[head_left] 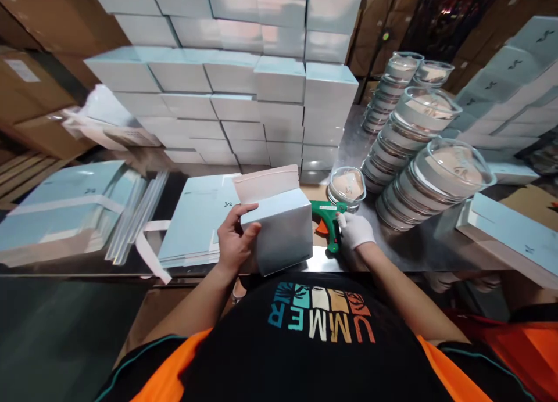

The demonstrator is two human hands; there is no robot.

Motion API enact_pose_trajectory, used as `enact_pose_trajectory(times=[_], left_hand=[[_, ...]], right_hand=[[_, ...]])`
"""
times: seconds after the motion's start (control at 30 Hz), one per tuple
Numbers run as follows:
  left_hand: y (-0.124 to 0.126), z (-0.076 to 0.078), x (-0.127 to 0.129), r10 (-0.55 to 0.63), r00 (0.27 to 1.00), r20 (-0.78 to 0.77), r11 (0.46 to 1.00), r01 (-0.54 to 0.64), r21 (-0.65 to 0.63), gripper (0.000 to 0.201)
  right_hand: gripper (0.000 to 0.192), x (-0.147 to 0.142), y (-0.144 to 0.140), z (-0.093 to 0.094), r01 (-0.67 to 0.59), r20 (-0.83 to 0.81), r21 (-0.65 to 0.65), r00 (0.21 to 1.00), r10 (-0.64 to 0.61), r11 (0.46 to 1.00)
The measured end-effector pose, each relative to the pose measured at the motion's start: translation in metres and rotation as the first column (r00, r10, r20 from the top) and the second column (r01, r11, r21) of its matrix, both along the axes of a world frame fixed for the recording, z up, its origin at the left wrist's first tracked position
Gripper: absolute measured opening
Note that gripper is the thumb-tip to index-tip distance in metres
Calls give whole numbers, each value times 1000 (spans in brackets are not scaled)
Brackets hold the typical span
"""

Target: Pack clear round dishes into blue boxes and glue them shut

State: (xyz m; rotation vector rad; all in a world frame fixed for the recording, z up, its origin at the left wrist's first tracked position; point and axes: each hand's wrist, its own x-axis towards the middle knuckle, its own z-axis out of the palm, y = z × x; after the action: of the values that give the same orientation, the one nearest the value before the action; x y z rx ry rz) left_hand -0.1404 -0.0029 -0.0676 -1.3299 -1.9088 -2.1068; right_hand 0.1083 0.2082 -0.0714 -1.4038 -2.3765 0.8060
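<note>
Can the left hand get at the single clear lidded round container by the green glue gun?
Probably not: the left hand holds the pale blue folded box, which stands between it and the container.

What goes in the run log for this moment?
left hand: holds open box | right hand: gloved, grips green glue gun | table

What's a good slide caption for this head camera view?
Left hand holds an open pale box; gloved right hand grips a green glue gun.
</note>
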Motion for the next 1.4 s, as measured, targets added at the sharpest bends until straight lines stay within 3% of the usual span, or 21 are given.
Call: enact_pose_trajectory(times=[0.07,0.13,0.2,0.27,0.37,0.47,0.53,0.6,0.7,0.8,0.93,1.1,1.17,1.23,1.33,1.4], left_hand=[[3,0,1,-19,1000,4,1000,19,4,66],[7,-1,3,-49,999,3,999,49,-2,66],[10,-2,3,-82,997,-12,996,82,-33,69],[11,-4,1,-119,992,-40,991,116,-74,72],[10,-9,-6,-165,983,-77,980,155,-121,74],[9,-15,-12,-194,976,-96,975,182,-126,72],[12,-18,-12,-194,975,-105,981,190,-41,65],[18,-19,-12,-202,976,-76,969,210,128,58],[23,-14,-14,-269,962,-55,926,274,261,58],[18,-4,-21,-343,922,-181,924,365,109,45],[7,6,-26,-414,856,-310,909,408,-87,40],[5,5,-26,-400,835,-377,908,418,-36,24],[7,0,-25,-411,833,-372,897,441,-3,22],[9,-10,-24,-405,867,-291,900,434,41,40],[12,-34,-21,-363,931,37,929,359,86,118],[13,-53,-18,-397,861,318,908,419,0,146]], right_hand=[[48,-1,-6,9,3,-69,28,998,-2,1000],[47,-12,-17,19,-63,-291,21,955,67,998],[60,-30,-28,29,-191,-542,6,824,164,982],[71,-49,-36,38,-321,-665,-27,713,223,947],[63,-64,-41,44,-417,-661,-90,704,259,904],[67,-62,-39,44,-448,-603,-32,721,340,893],[81,-55,-35,40,-489,-557,52,710,432,871],[91,-49,-30,34,-523,-531,163,668,521,837],[76,-41,-27,22,-532,-534,314,586,610,786],[48,-36,-32,14,-557,-534,335,552,640,760],[36,-34,-40,19,-594,-530,308,541,653,743],[28,-38,-41,25,-607,-519,346,512,685,716],[30,-38,-42,20,-582,-540,346,518,664,736],[52,-37,-44,9,-529,-563,297,575,594,795],[89,-38,-43,-9,-389,-584,129,714,387,912],[88,-40,-40,-15,-262,-608,23,763,221,965]])
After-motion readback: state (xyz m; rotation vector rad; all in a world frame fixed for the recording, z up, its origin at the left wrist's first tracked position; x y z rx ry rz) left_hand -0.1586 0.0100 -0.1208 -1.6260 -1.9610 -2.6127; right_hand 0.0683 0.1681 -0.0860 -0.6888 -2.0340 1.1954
